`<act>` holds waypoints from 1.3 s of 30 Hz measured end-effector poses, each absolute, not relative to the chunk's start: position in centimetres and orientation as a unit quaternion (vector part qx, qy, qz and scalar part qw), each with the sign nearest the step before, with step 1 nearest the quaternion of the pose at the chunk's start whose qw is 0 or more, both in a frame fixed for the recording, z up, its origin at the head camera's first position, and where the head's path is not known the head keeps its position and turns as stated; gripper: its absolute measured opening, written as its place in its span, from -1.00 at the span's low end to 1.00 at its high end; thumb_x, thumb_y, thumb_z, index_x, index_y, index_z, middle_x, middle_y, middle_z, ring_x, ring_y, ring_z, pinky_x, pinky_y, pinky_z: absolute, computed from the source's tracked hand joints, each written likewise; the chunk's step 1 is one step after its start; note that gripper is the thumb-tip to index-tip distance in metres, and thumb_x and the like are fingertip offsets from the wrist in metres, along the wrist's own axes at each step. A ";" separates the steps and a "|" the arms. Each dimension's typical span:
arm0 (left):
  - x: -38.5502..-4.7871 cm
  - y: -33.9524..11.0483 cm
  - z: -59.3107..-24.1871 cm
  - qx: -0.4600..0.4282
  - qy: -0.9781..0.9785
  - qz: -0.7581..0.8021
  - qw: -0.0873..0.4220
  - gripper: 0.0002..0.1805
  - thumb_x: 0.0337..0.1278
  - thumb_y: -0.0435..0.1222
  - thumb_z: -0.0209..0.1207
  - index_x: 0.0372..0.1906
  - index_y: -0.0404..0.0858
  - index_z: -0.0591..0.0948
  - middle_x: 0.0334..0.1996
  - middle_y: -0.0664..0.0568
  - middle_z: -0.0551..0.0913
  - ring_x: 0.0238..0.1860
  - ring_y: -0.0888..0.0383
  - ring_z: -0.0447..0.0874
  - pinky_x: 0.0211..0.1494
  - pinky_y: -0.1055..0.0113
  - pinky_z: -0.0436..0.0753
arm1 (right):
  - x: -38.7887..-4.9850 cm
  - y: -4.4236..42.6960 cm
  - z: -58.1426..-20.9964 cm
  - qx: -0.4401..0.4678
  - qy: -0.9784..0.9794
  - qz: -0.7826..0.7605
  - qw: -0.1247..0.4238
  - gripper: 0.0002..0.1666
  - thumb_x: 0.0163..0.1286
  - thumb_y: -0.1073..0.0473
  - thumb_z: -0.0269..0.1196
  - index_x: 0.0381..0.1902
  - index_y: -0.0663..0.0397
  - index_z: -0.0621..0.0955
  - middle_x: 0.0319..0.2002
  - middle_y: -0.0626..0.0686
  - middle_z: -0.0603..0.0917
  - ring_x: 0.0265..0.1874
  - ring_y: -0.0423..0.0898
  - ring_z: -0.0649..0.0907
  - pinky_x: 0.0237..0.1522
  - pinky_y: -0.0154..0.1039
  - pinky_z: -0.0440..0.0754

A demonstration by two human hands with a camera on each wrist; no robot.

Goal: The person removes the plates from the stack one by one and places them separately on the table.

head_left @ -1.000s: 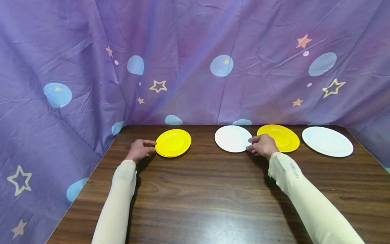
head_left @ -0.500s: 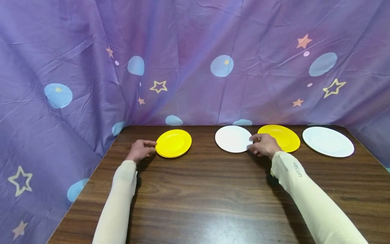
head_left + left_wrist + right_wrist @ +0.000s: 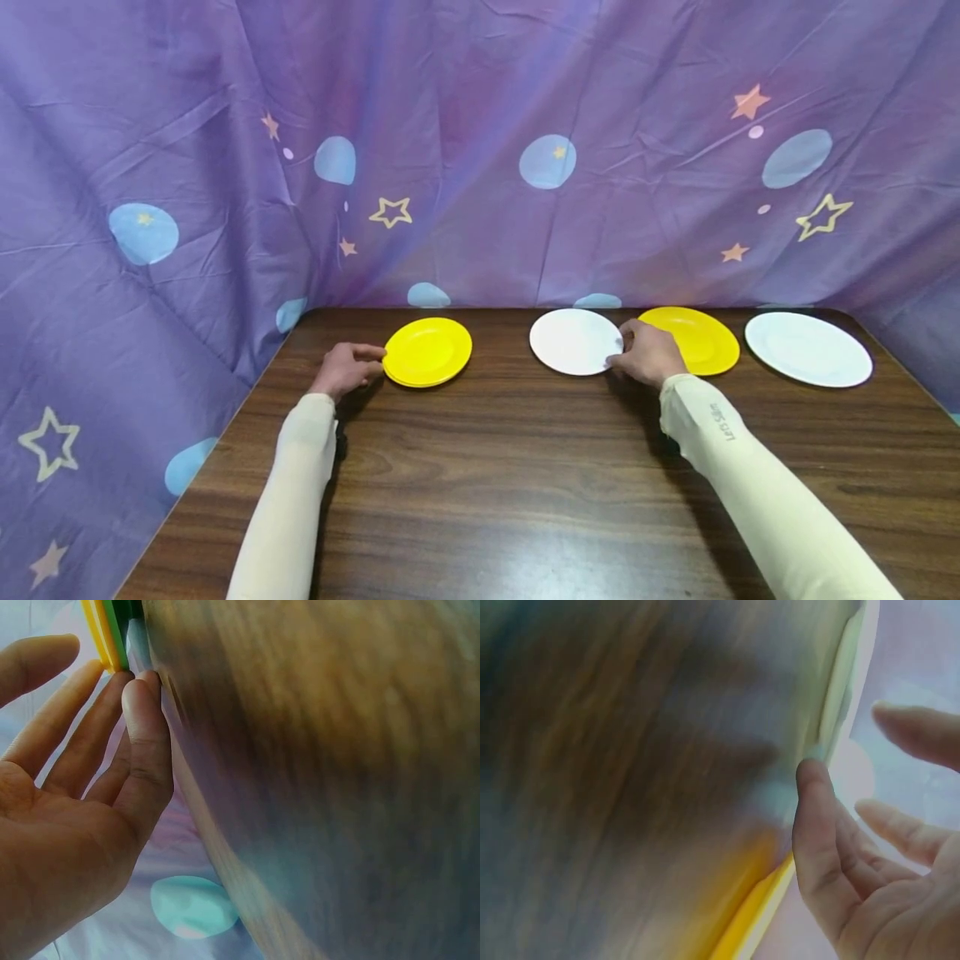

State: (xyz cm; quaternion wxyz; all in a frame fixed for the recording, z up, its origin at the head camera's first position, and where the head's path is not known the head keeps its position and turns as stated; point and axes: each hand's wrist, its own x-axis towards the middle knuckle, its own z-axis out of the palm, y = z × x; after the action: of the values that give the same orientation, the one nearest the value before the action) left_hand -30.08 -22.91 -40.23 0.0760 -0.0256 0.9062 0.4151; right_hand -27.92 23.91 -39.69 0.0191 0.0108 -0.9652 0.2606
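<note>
At the left of the table in the head view lies a round yellow plate (image 3: 427,352) with a doubled rim on its near side. My left hand (image 3: 347,369) is at its left edge, fingertips touching the rim. In the left wrist view the fingers (image 3: 75,742) reach up fairly straight to the yellow plate edges (image 3: 103,634), beside a green band. A white plate (image 3: 573,342) lies right of centre. My right hand (image 3: 648,354) is at its right edge, partly covering a second yellow plate (image 3: 693,337). The right wrist view shows the fingers (image 3: 821,840) loosely bent beside the white rim (image 3: 844,682).
Another white plate (image 3: 808,348) lies at the far right. The plates form a row along the back of the dark wooden table (image 3: 480,467). Behind and to the left hangs a purple curtain (image 3: 450,150) with stars and planets, close to the table's back edge.
My right hand's fingers have shifted slightly at the white plate's edge, and its wrist has moved a little left. My left hand and the plates stay in place.
</note>
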 end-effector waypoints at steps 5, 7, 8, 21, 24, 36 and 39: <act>-29.9 -23.0 -40.2 -0.025 0.907 0.415 0.074 -0.57 0.28 -0.30 0.21 0.23 -0.31 0.62 0.29 -0.28 0.57 -0.23 0.08 0.66 -0.27 0.48 0.59 | -27.7 23.0 -39.4 0.000 -0.973 0.226 0.054 -0.40 0.14 0.06 0.39 0.03 0.36 0.57 -0.33 0.23 0.66 -0.25 0.20 0.61 -0.14 0.06 0.55; -29.9 -23.0 -40.2 -0.023 0.907 0.415 0.073 -0.56 0.27 -0.30 0.22 0.23 -0.31 0.62 0.29 -0.28 0.57 -0.23 0.07 0.66 -0.27 0.46 0.61 | -27.8 22.7 -39.3 -0.014 -0.975 0.214 0.063 -0.41 0.16 0.04 0.34 0.03 0.35 0.58 -0.30 0.26 0.67 -0.22 0.25 0.62 -0.14 0.10 0.56; -29.9 -23.0 -40.2 -0.020 0.907 0.415 0.072 -0.56 0.27 -0.30 0.22 0.23 -0.32 0.62 0.29 -0.28 0.56 -0.21 0.06 0.67 -0.25 0.45 0.62 | -27.8 22.5 -39.3 -0.021 -0.975 0.211 0.066 -0.41 0.17 0.03 0.32 0.04 0.35 0.58 -0.27 0.28 0.68 -0.20 0.28 0.63 -0.13 0.12 0.57; -30.1 -22.9 -40.3 -0.008 0.902 0.423 0.085 -0.48 0.24 -0.30 0.27 0.28 -0.39 0.52 0.20 -0.31 0.63 0.05 -0.04 0.67 -0.16 0.41 0.66 | -28.0 19.7 -40.0 -0.013 -0.971 0.226 0.084 -0.66 0.25 -0.01 0.27 -0.28 0.17 0.72 -0.26 0.30 0.77 -0.19 0.33 0.68 -0.16 0.11 0.60; -30.2 -22.9 -40.4 -0.004 0.903 0.422 0.087 -0.47 0.23 -0.30 0.29 0.28 -0.39 0.53 0.19 -0.31 0.64 0.03 -0.02 0.67 -0.19 0.43 0.65 | -28.0 18.8 -40.0 -0.023 -0.968 0.232 0.093 -0.69 0.25 -0.01 0.27 -0.32 0.14 0.71 -0.31 0.27 0.77 -0.20 0.30 0.69 -0.18 0.09 0.61; -30.3 -22.9 -40.3 -0.006 0.905 0.415 0.090 -0.49 0.21 -0.32 0.29 0.25 -0.40 0.54 0.18 -0.32 0.64 -0.03 0.02 0.67 -0.21 0.45 0.65 | -29.2 14.5 -39.1 0.014 -0.951 0.280 0.132 -0.78 0.21 0.06 0.30 -0.39 0.12 0.70 -0.46 0.14 0.74 -0.29 0.16 0.68 -0.21 -0.02 0.58; -30.4 -22.9 -40.4 -0.007 0.904 0.418 0.089 -0.49 0.22 -0.32 0.29 0.25 -0.39 0.54 0.18 -0.31 0.64 -0.02 0.01 0.67 -0.21 0.45 0.64 | -29.4 13.0 -39.1 0.024 -0.948 0.290 0.128 -0.79 0.21 0.06 0.31 -0.39 0.11 0.70 -0.46 0.13 0.75 -0.27 0.16 0.70 -0.16 -0.02 0.60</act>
State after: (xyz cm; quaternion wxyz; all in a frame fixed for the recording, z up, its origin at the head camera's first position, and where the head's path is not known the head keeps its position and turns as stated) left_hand -30.42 -22.87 -40.37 0.0886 -0.0075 0.9040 0.4182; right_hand -29.44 12.99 -39.12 0.1283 0.0242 -0.9480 0.2901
